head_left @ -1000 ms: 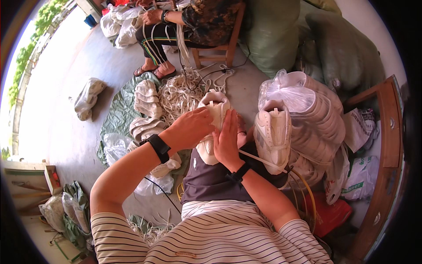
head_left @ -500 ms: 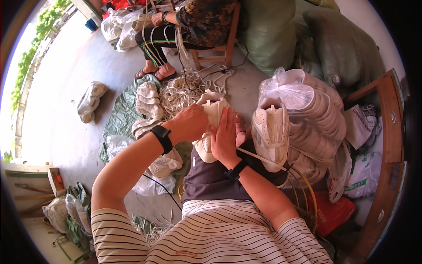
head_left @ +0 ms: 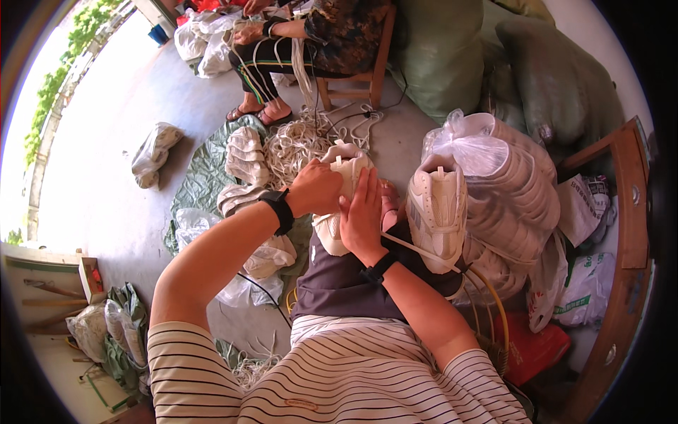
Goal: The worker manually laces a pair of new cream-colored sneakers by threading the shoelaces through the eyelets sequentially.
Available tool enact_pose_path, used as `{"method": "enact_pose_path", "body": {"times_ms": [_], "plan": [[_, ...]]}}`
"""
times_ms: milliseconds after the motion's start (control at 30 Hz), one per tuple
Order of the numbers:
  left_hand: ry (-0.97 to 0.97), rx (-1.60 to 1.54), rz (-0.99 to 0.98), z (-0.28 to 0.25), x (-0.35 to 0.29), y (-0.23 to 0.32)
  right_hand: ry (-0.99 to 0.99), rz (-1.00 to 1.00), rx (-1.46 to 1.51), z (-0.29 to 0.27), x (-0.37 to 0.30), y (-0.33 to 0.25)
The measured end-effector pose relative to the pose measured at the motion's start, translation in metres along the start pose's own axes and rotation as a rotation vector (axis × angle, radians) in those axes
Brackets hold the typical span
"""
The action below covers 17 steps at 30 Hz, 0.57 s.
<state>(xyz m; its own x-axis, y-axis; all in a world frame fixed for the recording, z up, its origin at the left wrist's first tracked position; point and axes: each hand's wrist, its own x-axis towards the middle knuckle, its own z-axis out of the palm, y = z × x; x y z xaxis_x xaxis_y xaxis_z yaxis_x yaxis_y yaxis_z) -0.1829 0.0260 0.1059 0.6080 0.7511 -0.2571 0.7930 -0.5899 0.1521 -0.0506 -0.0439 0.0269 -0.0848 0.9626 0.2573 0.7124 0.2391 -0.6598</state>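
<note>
A cream sneaker (head_left: 329, 232) rests over my lap, its heel end pointing away from me. My right hand (head_left: 362, 215) lies along its right side, fingers stretched out flat and thumb apart, pressing against the upper. On the shoe's left side, by the tongue and eyelets, my left hand (head_left: 316, 189) is closed with fingers curled; what it pinches is hidden. To the right stands a second cream sneaker (head_left: 438, 212), its eyelets visible. A flat whitish lace (head_left: 417, 251) runs from beside my right wrist toward that second shoe's toe.
A big pile of shoes in clear plastic (head_left: 508, 187) is at the right, beside a wooden frame (head_left: 628, 198). Ahead lie a heap of laces (head_left: 296, 145) and stacked shoe uppers (head_left: 246, 155) on a green sheet. Another person sits on a wooden chair (head_left: 378, 67) near full green sacks (head_left: 441, 63).
My left hand has turned slightly, its wrist shifting right and a little up. My right hand stays flat against the sneaker. The view has shifted slightly; the seated person's second hand now shows.
</note>
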Motion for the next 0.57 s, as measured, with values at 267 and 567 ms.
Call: {"method": "enact_pose_path", "body": {"times_ms": [267, 567], "plan": [[0.125, -0.312, -0.03, -0.007, -0.006, 0.008, 0.031, -0.024, 0.023, 0.0, -0.009, 0.004], [0.627, -0.535, 0.009, 0.027, -0.025, 0.009, 0.052, -0.215, -0.082, -0.014, -0.013, 0.007]]}}
